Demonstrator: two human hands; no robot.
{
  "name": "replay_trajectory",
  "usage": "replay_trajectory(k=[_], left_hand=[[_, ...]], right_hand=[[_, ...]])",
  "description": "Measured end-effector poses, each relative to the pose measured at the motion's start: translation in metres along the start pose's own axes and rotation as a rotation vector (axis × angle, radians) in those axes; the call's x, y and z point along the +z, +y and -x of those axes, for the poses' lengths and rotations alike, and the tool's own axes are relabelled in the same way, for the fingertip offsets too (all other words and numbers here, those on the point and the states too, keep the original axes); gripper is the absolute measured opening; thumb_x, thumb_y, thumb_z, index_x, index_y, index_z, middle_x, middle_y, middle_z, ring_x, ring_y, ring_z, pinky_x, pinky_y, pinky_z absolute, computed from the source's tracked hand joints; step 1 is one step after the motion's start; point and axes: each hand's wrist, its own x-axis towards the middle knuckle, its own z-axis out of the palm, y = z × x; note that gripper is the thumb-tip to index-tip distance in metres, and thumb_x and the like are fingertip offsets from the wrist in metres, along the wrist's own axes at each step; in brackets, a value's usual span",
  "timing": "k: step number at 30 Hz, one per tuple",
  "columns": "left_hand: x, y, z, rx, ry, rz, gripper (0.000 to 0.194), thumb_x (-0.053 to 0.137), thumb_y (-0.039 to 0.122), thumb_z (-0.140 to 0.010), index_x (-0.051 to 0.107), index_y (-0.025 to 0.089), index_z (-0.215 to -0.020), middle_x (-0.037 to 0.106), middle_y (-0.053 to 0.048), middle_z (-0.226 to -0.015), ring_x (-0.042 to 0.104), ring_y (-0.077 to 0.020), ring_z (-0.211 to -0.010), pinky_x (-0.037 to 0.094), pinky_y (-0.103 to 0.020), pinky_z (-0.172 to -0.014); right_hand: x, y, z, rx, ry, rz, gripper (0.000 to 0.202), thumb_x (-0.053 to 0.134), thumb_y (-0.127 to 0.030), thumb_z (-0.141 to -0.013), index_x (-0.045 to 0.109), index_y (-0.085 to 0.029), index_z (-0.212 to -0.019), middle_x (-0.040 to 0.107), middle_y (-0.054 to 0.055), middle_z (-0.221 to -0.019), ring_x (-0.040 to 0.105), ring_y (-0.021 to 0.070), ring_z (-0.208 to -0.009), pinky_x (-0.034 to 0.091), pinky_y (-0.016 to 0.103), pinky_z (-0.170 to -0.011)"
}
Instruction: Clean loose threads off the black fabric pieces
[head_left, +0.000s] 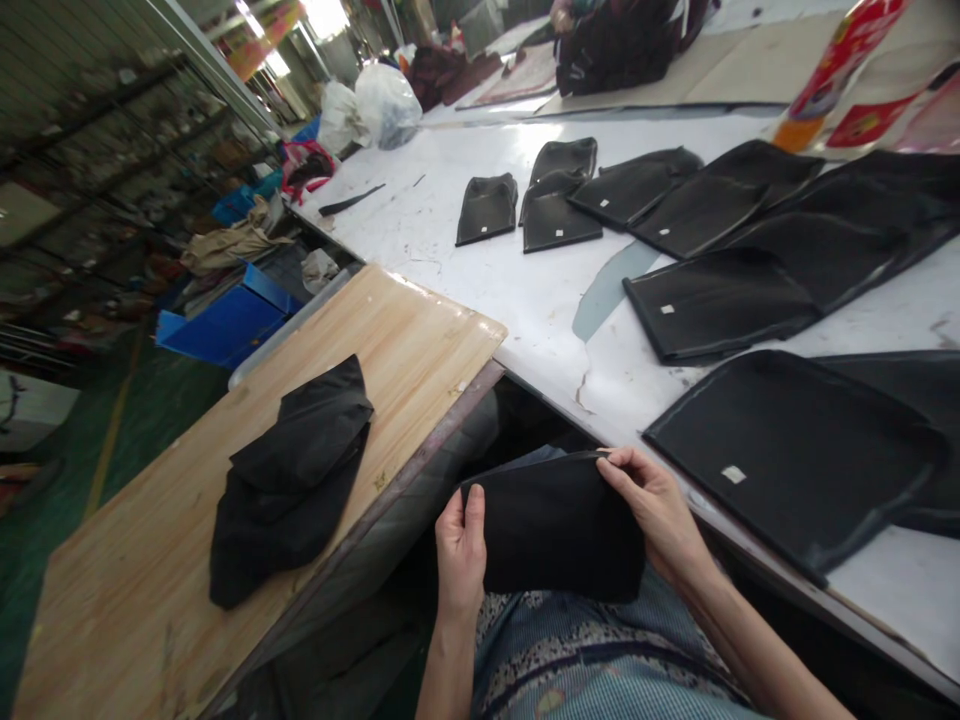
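Observation:
A piece of black fabric [559, 530] is stretched between my two hands, above my lap. My left hand [461, 545] pinches its left upper corner, thumb on top. At the right upper corner, my right hand [649, 500] grips the edge between thumb and fingers. On the wooden board [420, 330] to the left lies a small heap of black fabric pieces [296, 470]. Close to my right hand, a large black fabric piece [795, 450] with a small white tag rests on the white table [517, 290].
Several black tagged pieces [720, 300] lie in overlapping rows on the table. Bottles [840, 75] stand at the far right. A blue box [229, 315] sits beyond the board, and white plastic bags [386, 105] are at the back. Another person's hand [561, 15] shows at the top.

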Motion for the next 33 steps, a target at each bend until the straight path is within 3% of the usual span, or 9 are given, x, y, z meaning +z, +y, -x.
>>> replay_trajectory(k=[4,14,23,28,33], left_hand=[[0.0,0.0,0.002,-0.032,-0.011,0.019,0.038,0.057,0.048,-0.096,0.071,0.015,-0.109,0.075,-0.009,-0.099,0.068,-0.0233,-0.095,0.052,-0.031,-0.087],[-0.005,0.005,0.006,-0.039,0.098,-0.007,0.042,0.065,0.056,-0.088,0.072,0.014,-0.089,0.073,-0.007,-0.081,0.069,-0.0239,-0.083,0.056,-0.031,-0.079],[-0.009,0.008,0.01,-0.123,0.145,0.086,0.042,0.069,0.058,-0.083,0.07,0.016,-0.088,0.075,-0.007,-0.085,0.072,-0.0255,-0.085,0.058,-0.032,-0.079],[-0.01,0.01,0.011,-0.114,0.17,0.046,0.042,0.069,0.057,-0.083,0.071,0.016,-0.092,0.076,-0.009,-0.09,0.072,-0.0277,-0.095,0.057,-0.035,-0.087],[-0.009,0.004,0.007,-0.14,0.177,0.106,0.04,0.07,0.055,-0.083,0.07,0.017,-0.095,0.075,-0.007,-0.087,0.072,-0.0255,-0.089,0.058,-0.034,-0.081]], right_hand=[[0.0,0.002,0.001,-0.048,0.019,-0.05,0.039,0.083,-0.052,-0.072,0.057,-0.023,-0.075,0.069,0.003,-0.099,0.059,0.0218,-0.083,0.043,0.03,-0.07],[0.01,0.006,0.003,-0.105,0.047,-0.085,0.038,0.085,-0.049,-0.073,0.058,-0.022,-0.074,0.069,0.002,-0.092,0.059,0.0202,-0.083,0.044,0.029,-0.072],[0.016,0.001,0.008,-0.111,0.036,-0.076,0.037,0.08,-0.05,-0.078,0.056,-0.022,-0.076,0.069,0.004,-0.093,0.057,0.019,-0.076,0.043,0.029,-0.065],[0.017,-0.002,0.007,-0.104,0.028,-0.108,0.038,0.081,-0.047,-0.078,0.053,-0.022,-0.071,0.07,0.003,-0.092,0.058,0.0196,-0.079,0.044,0.029,-0.068],[0.015,-0.006,0.006,-0.135,0.009,-0.087,0.035,0.081,-0.043,-0.078,0.053,-0.022,-0.072,0.071,0.003,-0.093,0.061,0.0205,-0.083,0.044,0.03,-0.072]])
